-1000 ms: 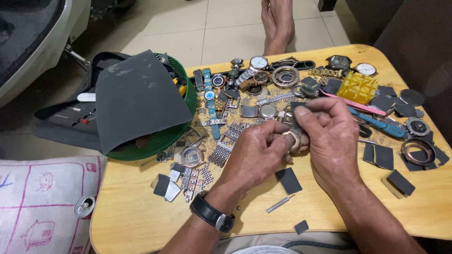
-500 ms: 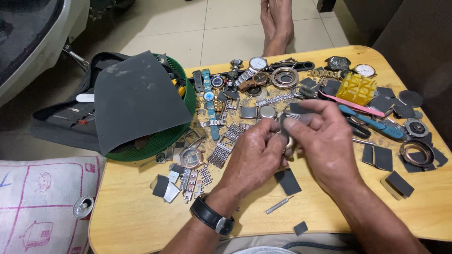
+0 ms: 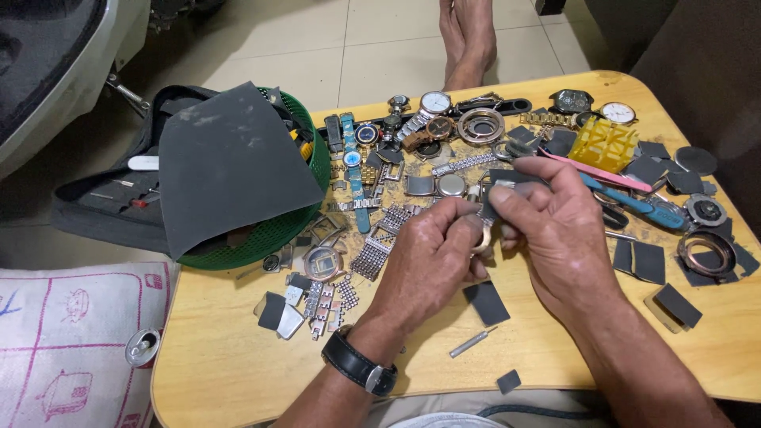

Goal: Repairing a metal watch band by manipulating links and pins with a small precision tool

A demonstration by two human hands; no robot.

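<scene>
Over the middle of a small wooden table [image 3: 238, 372], my left hand [image 3: 432, 257] pinches a small round metal watch case [image 3: 483, 238] between thumb and fingers. A black watch sits on that wrist. My right hand [image 3: 555, 226] presses a small dark grey piece of abrasive paper [image 3: 507, 178] against the watch case. The two hands touch around the part, and most of it is hidden by my fingers.
Watches, metal bracelets and cases lie scattered across the table's far half. A green basket [image 3: 305, 218] under a grey sheet stands at left. A yellow holder [image 3: 604, 144], a blue tool [image 3: 634, 204] and dark paper squares lie at right. A small metal pin [image 3: 473, 342] lies near me. Another person's bare feet [image 3: 468, 36] rest beyond the table.
My hands have stayed joined over the same spot, with small finger shifts as the paper moves on the watch case. Nothing else on the table moved.
</scene>
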